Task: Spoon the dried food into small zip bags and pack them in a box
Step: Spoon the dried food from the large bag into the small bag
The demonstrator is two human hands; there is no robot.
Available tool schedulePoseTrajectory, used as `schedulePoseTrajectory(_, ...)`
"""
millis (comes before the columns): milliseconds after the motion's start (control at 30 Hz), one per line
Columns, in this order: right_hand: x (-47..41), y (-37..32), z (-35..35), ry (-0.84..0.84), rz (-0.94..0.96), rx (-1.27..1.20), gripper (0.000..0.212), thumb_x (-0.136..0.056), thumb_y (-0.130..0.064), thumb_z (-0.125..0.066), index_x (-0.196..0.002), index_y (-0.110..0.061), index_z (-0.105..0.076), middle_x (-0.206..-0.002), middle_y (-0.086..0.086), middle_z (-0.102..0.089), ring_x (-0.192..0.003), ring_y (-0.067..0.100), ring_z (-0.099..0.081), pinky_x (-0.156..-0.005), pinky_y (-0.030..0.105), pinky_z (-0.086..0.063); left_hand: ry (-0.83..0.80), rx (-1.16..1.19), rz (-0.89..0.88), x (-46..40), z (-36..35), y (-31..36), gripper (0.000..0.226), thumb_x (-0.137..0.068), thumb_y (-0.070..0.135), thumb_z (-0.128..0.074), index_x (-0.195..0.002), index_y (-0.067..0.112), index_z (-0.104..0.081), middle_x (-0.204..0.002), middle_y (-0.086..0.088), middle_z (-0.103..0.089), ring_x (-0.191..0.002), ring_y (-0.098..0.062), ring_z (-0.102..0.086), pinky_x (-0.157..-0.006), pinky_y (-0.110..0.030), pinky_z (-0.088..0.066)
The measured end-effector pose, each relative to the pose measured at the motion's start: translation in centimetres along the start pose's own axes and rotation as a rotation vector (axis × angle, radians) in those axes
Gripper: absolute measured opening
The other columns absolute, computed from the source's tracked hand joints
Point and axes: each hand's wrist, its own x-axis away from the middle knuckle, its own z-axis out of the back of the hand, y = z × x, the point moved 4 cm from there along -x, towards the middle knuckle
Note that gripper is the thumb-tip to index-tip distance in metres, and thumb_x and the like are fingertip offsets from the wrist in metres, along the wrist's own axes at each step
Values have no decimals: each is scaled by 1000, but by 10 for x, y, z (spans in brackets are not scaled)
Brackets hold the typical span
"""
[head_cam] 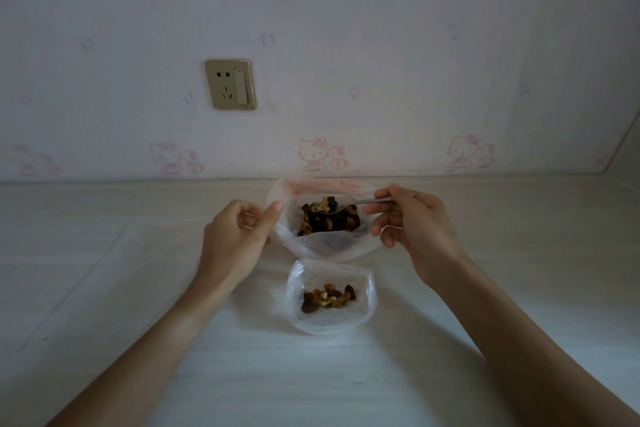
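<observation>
A large clear plastic bag [323, 246] with a pink zip strip stands open on the pale table, holding dark and tan dried food [327, 220]. My left hand [239, 232] pinches the bag's left rim. My right hand [412, 218] grips a metal spoon [360, 203] whose bowl sits in the food, loaded with a few pieces. Nearer to me a small clear zip bag [330, 315] lies open on the table with a small heap of dried food [327, 296] in it. No box is in view.
The pale wooden table [104, 288] runs to a wall with pink cartoon wallpaper. A gold wall socket with a switch [230, 84] is on the wall above the table, left of the bags.
</observation>
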Motion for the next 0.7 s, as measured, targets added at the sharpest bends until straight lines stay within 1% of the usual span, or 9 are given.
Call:
schedulePoseTrajectory(67,1,-6,1,3,28,-17,33,-110,-19,-45,-99,2,-67,-80,19,-75,-50,25,-61,-39,29,-40,29,-65,-48,4,8,5,32,-89,52,-75,-82,22,-65,-72,3,-73,-67,-8,-68,-67,-24,-50)
schedulePoseTrajectory(100,1,-9,2,0,40,-26,33,-110,-19,-45,-97,2,-67,-78,19,-74,-49,26,-59,-39,29,-39,11,-89,-89,8,11,9,30,-89,48,-76,-78,23,-65,-70,3,-71,-65,-7,-65,-64,-18,-47)
schedulePoseTrajectory(133,1,-12,3,-11,48,-33,34,-110,-20,-44,-96,2,-66,-76,19,-73,-48,26,-58,-39,28,-38,-29,-107,-128,13,12,12,28,-90,44,-76,-76,23,-65,-69,3,-70,-63,-6,-63,-62,-13,-45)
schedulePoseTrajectory(200,1,-16,5,-53,48,-33,36,-109,-21,-44,-93,2,-66,-72,19,-70,-47,27,-56,-38,27,-37,-137,-131,-191,24,12,17,25,-91,42,-76,-75,25,-68,-70,7,-70,-64,-6,-64,-62,-11,-45)
schedulePoseTrajectory(267,2,-20,5,-114,36,-10,37,-109,-23,-44,-90,-1,-66,-68,18,-67,-45,26,-55,-37,26,-36,-222,-129,-226,37,11,20,21,-92,44,-74,-77,30,-72,-73,11,-71,-68,-6,-66,-64,-11,-47)
schedulePoseTrajectory(367,5,-23,4,-203,4,40,39,-108,-25,-45,-83,-4,-66,-64,17,-62,-41,25,-52,-36,24,-33,-296,-119,-225,48,8,21,17,-90,47,-74,-82,33,-78,-77,13,-74,-70,-5,-68,-64,-11,-48)
schedulePoseTrajectory(500,11,-24,2,-307,-14,198,42,-108,-27,-45,-79,-6,-68,-62,16,-60,-41,25,-51,-37,25,-33,-373,-142,-208,54,-3,18,7,-92,34,-76,-87,33,-81,-81,14,-77,-75,-5,-71,-67,-16,-53)
schedulePoseTrajectory(633,15,-29,1,-312,64,344,47,-109,-33,-44,-77,-7,-68,-59,13,-59,-43,25,-50,-40,27,-32,-383,-175,-195,50,-8,15,11,-94,27,-75,-85,30,-81,-83,13,-79,-81,-11,-74,-80,-33,-59)
schedulePoseTrajectory(700,17,-35,1,-289,157,416,49,-109,-37,-44,-77,-7,-66,-57,11,-59,-43,25,-51,-40,26,-33,-394,-180,-194,47,-10,14,13,-95,27,-75,-84,32,-80,-83,14,-79,-81,-10,-75,-81,-33,-59)
